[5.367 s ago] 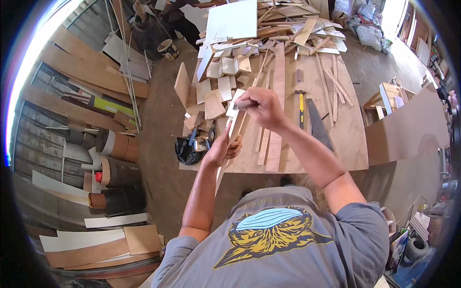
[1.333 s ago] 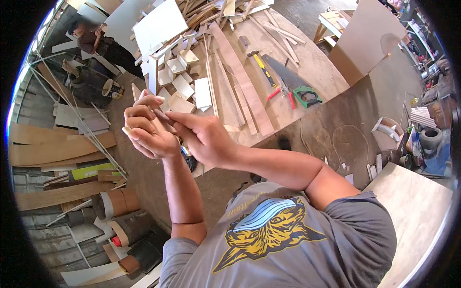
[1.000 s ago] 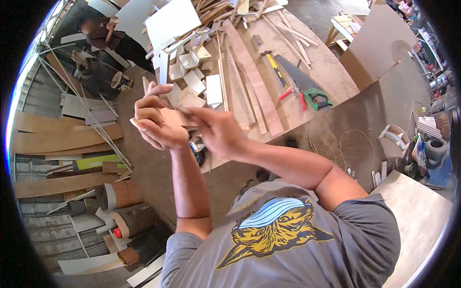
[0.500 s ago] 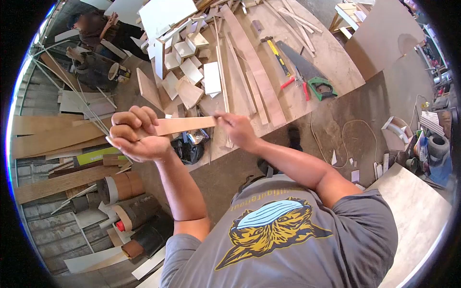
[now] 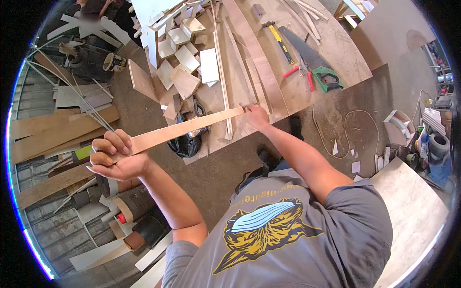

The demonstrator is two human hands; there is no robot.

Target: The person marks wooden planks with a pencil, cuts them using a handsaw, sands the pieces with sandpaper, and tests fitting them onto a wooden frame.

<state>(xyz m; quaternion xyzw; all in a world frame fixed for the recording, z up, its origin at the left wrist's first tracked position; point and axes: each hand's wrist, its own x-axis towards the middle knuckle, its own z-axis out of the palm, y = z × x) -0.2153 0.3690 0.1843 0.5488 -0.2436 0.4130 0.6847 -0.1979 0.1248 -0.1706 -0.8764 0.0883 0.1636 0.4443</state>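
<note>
Held wood strip (image 5: 182,130), cluttered tabletop (image 5: 344,54) (saw (image 5: 307,54) included), brown floor (image 5: 223,177), dark rolls (image 5: 156,229).

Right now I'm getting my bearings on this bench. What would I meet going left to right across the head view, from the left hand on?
Left hand, wood strip, right hand, pliers, green saw handle, brown panel.
</note>
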